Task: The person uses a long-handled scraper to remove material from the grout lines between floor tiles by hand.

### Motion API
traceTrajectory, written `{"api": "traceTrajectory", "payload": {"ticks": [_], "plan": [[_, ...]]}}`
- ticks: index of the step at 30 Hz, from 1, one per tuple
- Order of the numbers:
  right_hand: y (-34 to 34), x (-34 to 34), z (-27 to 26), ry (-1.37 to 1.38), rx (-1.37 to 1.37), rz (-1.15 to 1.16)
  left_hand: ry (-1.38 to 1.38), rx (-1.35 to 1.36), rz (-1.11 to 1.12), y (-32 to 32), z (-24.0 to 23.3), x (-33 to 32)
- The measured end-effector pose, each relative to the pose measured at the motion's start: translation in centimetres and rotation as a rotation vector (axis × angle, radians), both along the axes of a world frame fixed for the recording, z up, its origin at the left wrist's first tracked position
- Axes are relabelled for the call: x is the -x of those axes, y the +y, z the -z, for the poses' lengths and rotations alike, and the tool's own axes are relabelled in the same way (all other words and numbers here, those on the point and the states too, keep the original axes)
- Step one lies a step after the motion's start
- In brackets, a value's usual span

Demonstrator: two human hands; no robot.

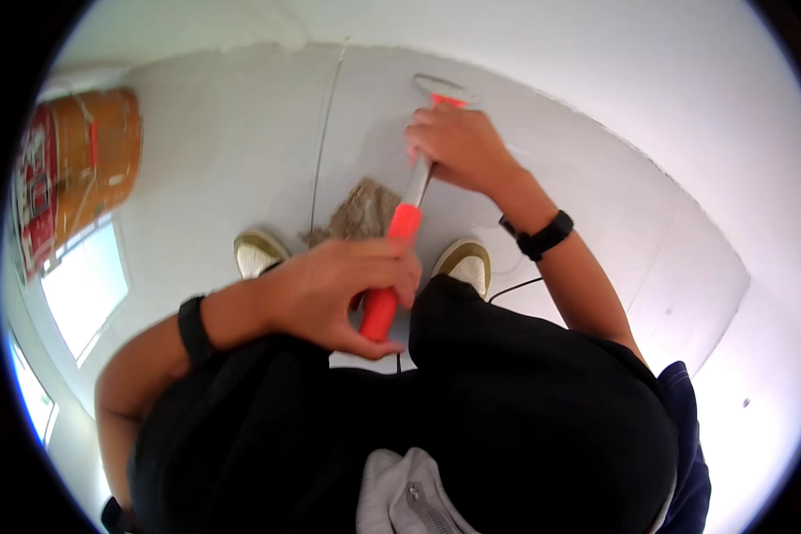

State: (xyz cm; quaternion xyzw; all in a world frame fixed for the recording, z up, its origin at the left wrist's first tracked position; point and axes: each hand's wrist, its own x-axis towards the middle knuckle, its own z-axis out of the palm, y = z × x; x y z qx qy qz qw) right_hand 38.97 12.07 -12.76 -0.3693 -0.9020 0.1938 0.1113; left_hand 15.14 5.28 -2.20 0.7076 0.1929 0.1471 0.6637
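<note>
A hand scraper with a metal shaft (pixel 416 183) and red-orange grips slants across the middle of the view. My left hand (pixel 347 294) is wrapped around the red grip (pixel 378 314) at its near end. Farther up, my right hand (pixel 464 147) holds the shaft just behind the head. The scraper's wide pale blade head (pixel 444 87) rests at or just above the grey tile floor (pixel 240 133), not far from the wall; contact cannot be told. A crumpled, dirty brown rag (pixel 365 208) lies on the floor beneath the shaft, between my shoes.
An orange and red bucket (pixel 97 157), stained with paint or plaster, stands at the left. White wall (pixel 574 53) borders the floor at the top and right. My shoes (pixel 466 263) are planted close to the rag. A thin black cable (pixel 515 287) runs by my right knee.
</note>
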Motion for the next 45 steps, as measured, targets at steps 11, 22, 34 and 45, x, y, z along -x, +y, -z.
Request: {"api": "traceTrajectory", "payload": {"ticks": [11, 22, 34, 45], "plan": [[-0.7, 1.0, -0.7, -0.049, 0.052, -0.017, -0.027, -0.090, 0.064, -1.3, 2.2, 0.1], [0.9, 0.2, -0.4, -0.052, 0.010, -0.031, -0.135, -0.085, -0.012, -0.4, 2.6, -0.3], [1.4, 7.1, -1.4, 0.087, 0.107, -0.053, -0.039, -0.511, -0.195, 0.5, -0.7, 6.7], [5.8, 18.0, 1.3, -0.033, 0.041, -0.313, 0.112, -0.399, -0.502, -2.0, 1.2, 15.6]]}}
